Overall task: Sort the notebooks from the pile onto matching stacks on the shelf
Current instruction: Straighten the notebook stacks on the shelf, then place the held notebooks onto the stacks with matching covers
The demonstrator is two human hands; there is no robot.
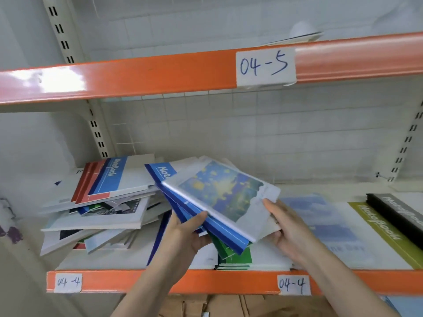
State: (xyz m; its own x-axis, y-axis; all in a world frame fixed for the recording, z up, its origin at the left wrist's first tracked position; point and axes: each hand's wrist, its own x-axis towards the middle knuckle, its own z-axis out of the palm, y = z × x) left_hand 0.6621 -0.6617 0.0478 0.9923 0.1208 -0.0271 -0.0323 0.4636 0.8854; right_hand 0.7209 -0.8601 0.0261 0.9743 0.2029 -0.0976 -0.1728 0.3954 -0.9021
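On the shelf marked 04-4 (164, 281), you hold a small fan of notebooks above the boards. Your left hand (183, 236) curls under them, thumb over the blue spines, likely so the bundle stays together. Your right hand (286, 227) pinches the near corner of the top one, the painted-sky notebook (219, 193), thumb on its cover, probably to peel it free for sorting. I count at least three in the bundle; more may be hidden. The loose pile (98, 202) lies left, too jumbled to count. Four sorted stacks show: a green stack (233, 259) below your hands, a pale cloud stack (332, 227), an olive stack (384, 234) and a black stack (398, 209).
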